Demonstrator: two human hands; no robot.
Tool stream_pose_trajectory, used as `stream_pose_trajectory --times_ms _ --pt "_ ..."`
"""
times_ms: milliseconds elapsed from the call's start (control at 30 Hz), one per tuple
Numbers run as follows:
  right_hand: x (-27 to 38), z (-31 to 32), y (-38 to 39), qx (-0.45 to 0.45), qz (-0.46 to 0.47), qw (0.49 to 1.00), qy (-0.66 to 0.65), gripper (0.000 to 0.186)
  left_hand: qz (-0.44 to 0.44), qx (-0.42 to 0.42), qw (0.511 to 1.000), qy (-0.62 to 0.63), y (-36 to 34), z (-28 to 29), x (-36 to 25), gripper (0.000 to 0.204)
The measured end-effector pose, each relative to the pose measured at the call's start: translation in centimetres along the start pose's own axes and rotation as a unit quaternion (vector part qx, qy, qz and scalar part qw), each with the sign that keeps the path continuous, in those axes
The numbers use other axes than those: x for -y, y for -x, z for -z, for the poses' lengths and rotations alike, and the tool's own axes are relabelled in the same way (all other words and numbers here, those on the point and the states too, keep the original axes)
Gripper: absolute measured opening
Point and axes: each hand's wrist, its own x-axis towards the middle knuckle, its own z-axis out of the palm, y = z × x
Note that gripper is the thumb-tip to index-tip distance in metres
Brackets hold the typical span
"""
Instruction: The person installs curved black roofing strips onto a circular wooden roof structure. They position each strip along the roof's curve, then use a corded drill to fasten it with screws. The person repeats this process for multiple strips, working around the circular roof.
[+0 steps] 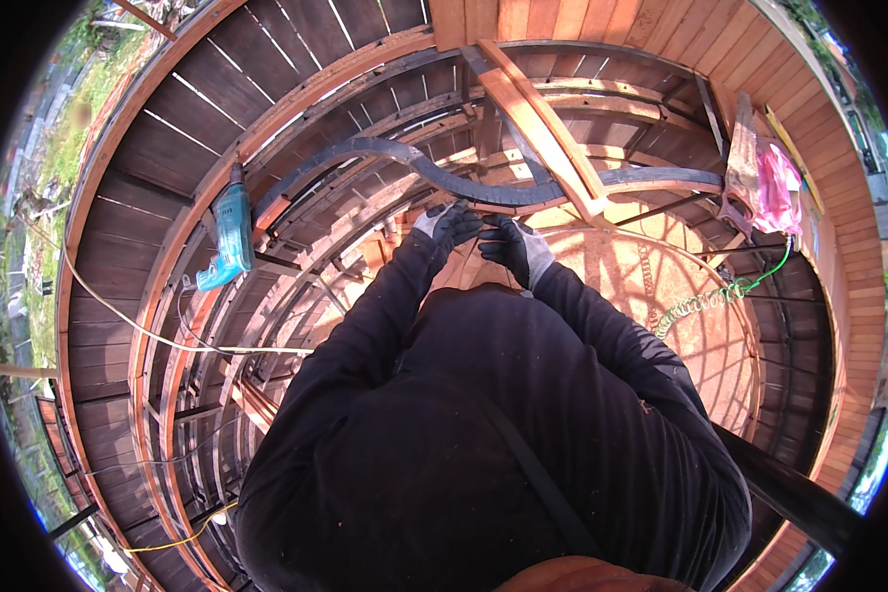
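My left hand point(449, 225), in a black and pale grey work glove, is raised in front of my chest with its fingers bent inward. Close beside it, my right hand point(511, 245) wears the same kind of glove, its fingertips drawn together toward the left ones. Whatever they pinch between them is too small to make out. Just beyond both hands runs a wavy, dark grey curved strip point(444, 180), lying over the curved wooden frame. Two wooden boards point(543, 128) slant across that strip, their near ends to the right of my hands.
To the left, a teal power drill point(232, 232) rests on a curved wooden rib point(158, 266). A pale cord point(109, 301) crosses the ribs there. At the right hang a pink plastic bag point(777, 189) and a green coiled hose point(701, 308). A sunlit floor point(622, 271) lies below.
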Motion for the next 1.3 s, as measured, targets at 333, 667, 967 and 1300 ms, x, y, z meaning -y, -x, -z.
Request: stream_pose_trajectory --times_ms 333,667,967,1300 --pt "-0.9 0.5 -0.8 -0.066 0.046 0.996 0.028 0.033 0.004 -0.026 0.999 0.021 0.9 -1.5 -0.2 0.037" --pt "1.0 -0.7 0.7 -0.037 0.023 0.998 0.037 0.038 -0.008 -0.038 0.998 -0.046 -0.2 -1.1 -0.1 0.046" --pt "0.6 -0.2 0.0 -0.047 0.009 0.998 0.042 0.039 -0.008 -0.017 0.999 -0.036 -1.3 0.1 0.1 0.038" --pt "2.1 2.2 3.2 -0.226 0.251 0.752 0.566 0.032 -0.056 -0.056 0.995 -0.06 -0.7 -0.9 0.9 0.034"
